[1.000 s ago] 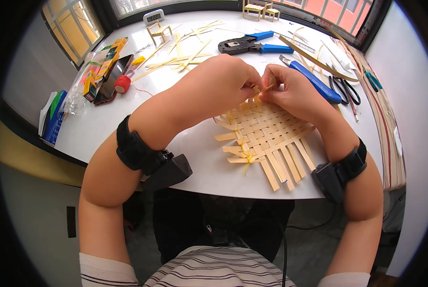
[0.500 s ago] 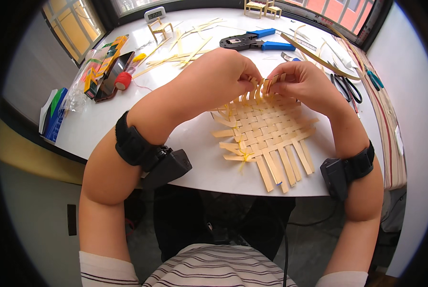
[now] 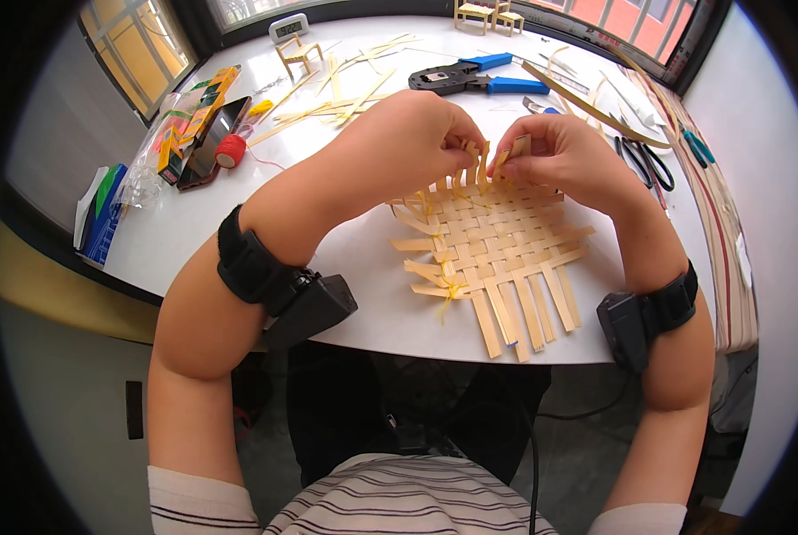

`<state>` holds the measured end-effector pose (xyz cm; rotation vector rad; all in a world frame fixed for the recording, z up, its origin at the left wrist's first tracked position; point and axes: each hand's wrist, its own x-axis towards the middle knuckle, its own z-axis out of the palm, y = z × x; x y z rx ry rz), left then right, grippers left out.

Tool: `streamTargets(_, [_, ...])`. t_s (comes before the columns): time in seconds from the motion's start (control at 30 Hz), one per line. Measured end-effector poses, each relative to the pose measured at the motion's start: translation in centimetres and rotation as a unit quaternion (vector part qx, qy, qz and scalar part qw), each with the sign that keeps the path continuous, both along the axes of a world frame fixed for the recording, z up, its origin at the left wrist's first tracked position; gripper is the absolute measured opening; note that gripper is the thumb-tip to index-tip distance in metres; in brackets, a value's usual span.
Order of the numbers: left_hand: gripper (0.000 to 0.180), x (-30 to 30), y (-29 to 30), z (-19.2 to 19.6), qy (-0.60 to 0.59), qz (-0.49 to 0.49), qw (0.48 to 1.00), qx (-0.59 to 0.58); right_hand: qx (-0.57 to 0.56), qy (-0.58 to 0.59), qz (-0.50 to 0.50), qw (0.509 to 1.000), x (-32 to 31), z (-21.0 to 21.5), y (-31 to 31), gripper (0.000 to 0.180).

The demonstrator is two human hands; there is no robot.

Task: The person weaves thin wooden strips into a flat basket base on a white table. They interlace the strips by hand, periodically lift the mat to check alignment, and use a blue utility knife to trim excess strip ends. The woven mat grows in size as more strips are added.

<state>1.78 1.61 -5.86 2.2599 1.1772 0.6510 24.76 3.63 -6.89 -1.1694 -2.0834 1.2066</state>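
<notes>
A woven mat of pale bamboo strips [image 3: 501,234] lies on the white table in front of me, with loose strip ends sticking out along its sides. Yellow thread [image 3: 453,291] is tied round strips along its left edge. At the far edge, where the strips bend upward, my left hand [image 3: 434,134] is closed, its fingertips pinching strip ends. Just to its right, my right hand [image 3: 555,156] pinches other upright strip ends between thumb and fingers. Part of the far edge is hidden behind my fingers.
A crimping tool with blue handles [image 3: 479,75] lies beyond my hands. Black scissors [image 3: 646,164] rest at the right, near a curved bamboo strip [image 3: 595,105]. Loose strips [image 3: 350,102], a red thread spool [image 3: 229,152], a phone [image 3: 204,159] and a small chair model [image 3: 300,56] occupy the far left.
The mat has turned slightly, its near strip ends shifting a little left. The strip ends between my fingers have parted, and one stands more upright in my right hand.
</notes>
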Motion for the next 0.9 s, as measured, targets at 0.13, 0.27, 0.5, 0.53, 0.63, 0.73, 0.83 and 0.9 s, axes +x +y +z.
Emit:
streamTargets(0.13, [0.026,0.1,0.6,-0.1,0.022,0.004,1.000,0.004,0.018,-0.012,-0.006,1.000,0.5,-0.6,0.6,0.031])
streamTargets(0.27, [0.039,-1.5,1.9,-0.1,-0.073,-0.006,0.997,-0.037,0.068,0.023,-0.051,0.996,0.6,-0.2,0.0,0.048])
streamTargets(0.5, [0.030,-2.8,1.2,1.7,-0.004,0.014,0.960,0.279,0.221,-0.062,0.010,0.973,1.9,2.3,-1.0,0.025])
streamTargets(0.53, [0.030,-2.5,0.0,2.4,0.015,-0.021,0.970,0.243,0.230,-0.083,0.062,0.968,2.1,2.6,-1.7,0.024])
streamTargets(0.63, [0.035,-2.4,-3.9,3.6,0.082,-0.139,0.975,0.150,0.220,-0.108,0.182,0.952,0.7,2.6,-3.8,0.022])
streamTargets(0.73, [0.043,-2.2,-5.4,3.6,0.179,-0.197,0.959,0.098,0.260,-0.127,0.212,0.933,-0.2,1.6,-5.0,0.018])
streamTargets(0.83, [0.046,-1.7,-5.9,2.2,0.187,-0.220,0.948,0.134,0.216,-0.150,0.204,0.943,-1.0,1.8,-5.6,0.017])
streamTargets(0.9, [0.037,-1.1,-6.2,1.9,0.236,-0.219,0.938,0.130,0.234,-0.143,0.198,0.941,-1.0,1.4,-5.5,0.017])
